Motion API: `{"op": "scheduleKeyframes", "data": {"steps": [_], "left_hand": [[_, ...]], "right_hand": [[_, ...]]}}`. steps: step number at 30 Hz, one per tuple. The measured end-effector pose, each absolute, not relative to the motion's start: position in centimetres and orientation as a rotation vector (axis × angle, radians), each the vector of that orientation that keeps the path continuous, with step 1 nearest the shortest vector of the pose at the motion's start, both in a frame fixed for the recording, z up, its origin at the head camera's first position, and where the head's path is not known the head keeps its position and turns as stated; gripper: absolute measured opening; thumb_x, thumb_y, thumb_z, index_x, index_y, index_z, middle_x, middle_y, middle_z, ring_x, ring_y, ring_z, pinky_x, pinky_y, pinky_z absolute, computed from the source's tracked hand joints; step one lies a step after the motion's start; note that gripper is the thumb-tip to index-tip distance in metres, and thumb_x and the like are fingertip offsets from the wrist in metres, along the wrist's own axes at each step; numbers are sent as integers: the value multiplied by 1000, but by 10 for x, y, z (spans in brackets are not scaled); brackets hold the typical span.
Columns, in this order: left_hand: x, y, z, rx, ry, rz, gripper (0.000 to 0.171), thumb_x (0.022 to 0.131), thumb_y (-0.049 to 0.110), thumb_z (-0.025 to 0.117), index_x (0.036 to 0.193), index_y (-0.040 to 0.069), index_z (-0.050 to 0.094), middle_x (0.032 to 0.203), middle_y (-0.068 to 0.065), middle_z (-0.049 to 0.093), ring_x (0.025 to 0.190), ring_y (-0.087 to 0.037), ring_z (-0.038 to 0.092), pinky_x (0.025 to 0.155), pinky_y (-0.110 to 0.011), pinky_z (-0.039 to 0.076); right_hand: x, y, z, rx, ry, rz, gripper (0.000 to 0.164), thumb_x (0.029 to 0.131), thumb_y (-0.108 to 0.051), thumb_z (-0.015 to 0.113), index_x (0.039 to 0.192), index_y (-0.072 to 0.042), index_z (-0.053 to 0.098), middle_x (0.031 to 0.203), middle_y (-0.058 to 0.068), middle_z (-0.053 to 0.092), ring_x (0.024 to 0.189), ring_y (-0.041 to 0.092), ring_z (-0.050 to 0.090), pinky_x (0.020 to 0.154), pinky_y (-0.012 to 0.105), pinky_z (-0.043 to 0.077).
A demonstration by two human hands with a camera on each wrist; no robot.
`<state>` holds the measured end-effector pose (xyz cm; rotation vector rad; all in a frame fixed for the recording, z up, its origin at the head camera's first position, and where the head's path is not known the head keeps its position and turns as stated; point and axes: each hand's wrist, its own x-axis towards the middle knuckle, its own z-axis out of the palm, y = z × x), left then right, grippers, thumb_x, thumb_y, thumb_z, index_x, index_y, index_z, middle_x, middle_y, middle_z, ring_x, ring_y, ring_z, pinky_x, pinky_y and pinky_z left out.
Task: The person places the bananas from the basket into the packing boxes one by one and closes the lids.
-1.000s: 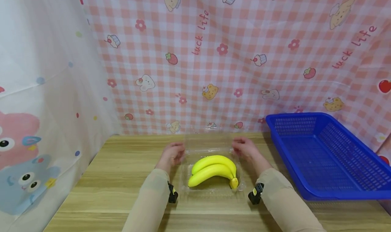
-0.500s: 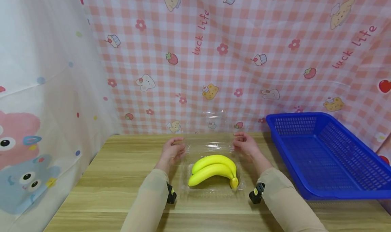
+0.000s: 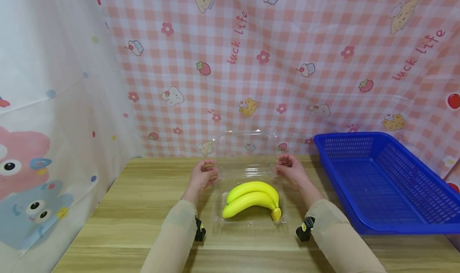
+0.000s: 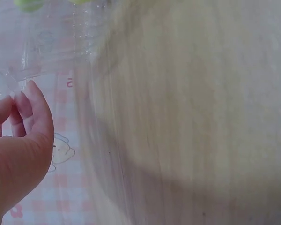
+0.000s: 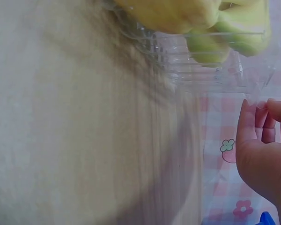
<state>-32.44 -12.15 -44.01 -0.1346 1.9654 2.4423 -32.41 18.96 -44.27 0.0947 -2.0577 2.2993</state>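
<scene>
The left hand [image 3: 202,176] and right hand [image 3: 292,171] pinch opposite sides of the clear box [image 3: 248,224] by its raised lid [image 3: 248,169]; bananas [image 3: 251,200] lie inside, on the bench [image 3: 143,209] near a basket [image 3: 373,185].

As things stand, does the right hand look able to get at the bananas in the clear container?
Probably yes. The bananas lie close by, and the raised lid is behind them, leaving them uncovered from above. But the right hand pinches the lid's edge, so it would likely have to let go.
</scene>
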Motion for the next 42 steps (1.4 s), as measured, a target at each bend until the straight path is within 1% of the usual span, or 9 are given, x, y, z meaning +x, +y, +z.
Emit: {"op": "scheduleKeyframes", "data": {"steps": [4,12,18,25,29,32,35,38,42], "left_hand": [[-324,-123,-441,-65,1998,2457,27,87,-20,60,110,-7,57,85,-6,53,73,-15,59,72,-36,62],[-322,-125,-442,62,2084,2427,24,86,-21,60,107,-13,52,79,-4,53,71,-14,59,70,-36,62],[-323,-129,-444,147,2151,2363,20,85,-22,61,100,-10,54,80,-5,58,74,-15,60,70,-32,61],[-318,-135,-443,311,2267,2266,16,86,-20,61,97,-11,55,83,-7,60,79,-22,61,78,-41,61],[-313,-139,-439,422,2309,2207,12,87,-17,62,97,-12,57,86,-15,61,82,-29,62,80,-44,60],[-313,-144,-439,491,2315,2162,12,88,-16,62,99,-14,57,92,-25,61,88,-38,62,82,-46,59],[-312,-146,-439,525,2341,2109,13,88,-15,63,101,-15,58,97,-30,61,93,-41,61,83,-47,59],[-311,-148,-440,540,2414,2041,12,88,-11,67,98,-11,62,98,-27,64,92,-33,64,82,-40,60],[-309,-151,-438,521,2532,1931,9,86,-7,71,92,-4,65,96,-16,67,92,-24,64,80,-33,58]], "right_hand": [[-323,191,-444,146,-2012,2317,26,91,18,55,115,13,45,89,0,54,79,8,56,73,22,57],[-317,193,-446,256,-1967,2319,21,92,17,55,111,15,46,89,3,56,80,9,58,76,23,58],[-315,194,-447,289,-1973,2299,17,92,17,55,106,13,48,91,5,56,80,10,58,77,24,58],[-310,199,-448,396,-2067,2154,20,92,14,58,105,20,44,87,3,57,80,10,59,78,22,57],[-309,203,-449,458,-2135,2034,21,91,11,62,103,19,47,86,3,58,80,9,59,77,20,55],[-307,206,-448,473,-2205,1945,19,90,7,65,101,15,51,86,4,59,80,10,58,75,19,52],[-304,209,-447,480,-2277,1851,18,91,3,68,99,11,54,88,6,60,82,11,57,75,19,51],[-303,212,-446,482,-2326,1764,15,90,1,69,96,7,57,90,5,61,85,11,58,78,19,51],[-301,214,-445,509,-2362,1680,12,90,1,70,93,6,59,94,6,61,89,12,60,79,18,51]]}}
